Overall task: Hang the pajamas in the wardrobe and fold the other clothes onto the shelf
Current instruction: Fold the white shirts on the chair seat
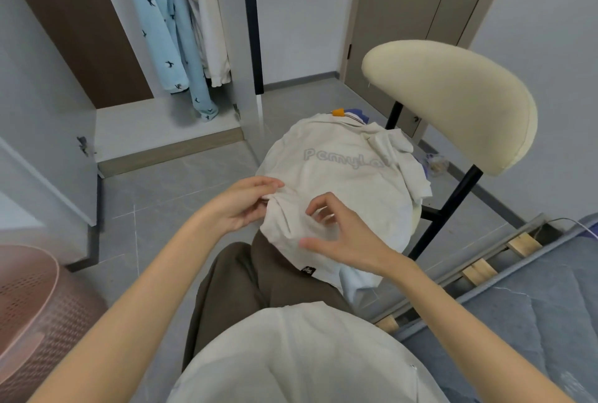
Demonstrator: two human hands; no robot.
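The blue pajamas point(158, 30) already hang in the wardrobe point(97, 30) at eleven o'clock. Folding seems barely begun: the cream shirt point(339, 176) lies on the chair point(453, 101) at one o'clock. The left hand point(239, 205) pinches its edge, while the right hand point(343, 237) hovers with fingers apart.

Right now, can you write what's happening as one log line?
left hand: pinches cream shirt edge | right hand: loosely curled over shirt | cream shirt: spread on chair | blue pajamas: hanging in wardrobe
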